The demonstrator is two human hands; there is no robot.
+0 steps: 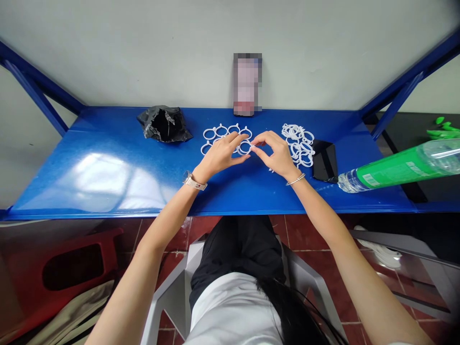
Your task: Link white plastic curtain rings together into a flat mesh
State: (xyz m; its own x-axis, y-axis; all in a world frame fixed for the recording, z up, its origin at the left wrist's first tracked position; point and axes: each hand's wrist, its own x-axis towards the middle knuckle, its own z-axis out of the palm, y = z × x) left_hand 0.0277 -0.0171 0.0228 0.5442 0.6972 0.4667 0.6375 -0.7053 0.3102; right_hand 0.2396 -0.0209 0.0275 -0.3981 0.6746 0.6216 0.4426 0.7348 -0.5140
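Note:
Both my hands meet over a white plastic ring (245, 147) on the blue shelf (108, 167). My left hand (221, 154) lies over a neat group of white rings (225, 132), its fingers pinching the ring's left side. My right hand (275, 152) pinches the same ring from the right with thumb and forefinger. A loose pile of white rings (300, 143) lies just right of my right hand.
A crumpled black plastic bag (164, 123) sits at the back left. A phone (247, 85) leans against the wall. A black phone (325, 160) lies flat at the right, beside a green-labelled bottle (398, 167) on its side. Blue frame struts rise at both ends.

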